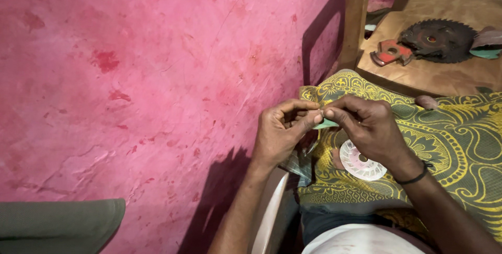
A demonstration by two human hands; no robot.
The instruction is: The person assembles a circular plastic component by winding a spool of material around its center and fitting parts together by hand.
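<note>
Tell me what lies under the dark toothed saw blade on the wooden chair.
The dark toothed saw blade rests on the wooden chair seat, beside a red metal piece. Whatever sits directly beneath the blade is covered.

I count two hands in view — the left hand and the right hand — with one small pale green piece pinched between them. I log one white disc on one green-and-yellow patterned cloth. On one wooden chair: one toothed saw blade, one red metal part. One black wristband.
</note>
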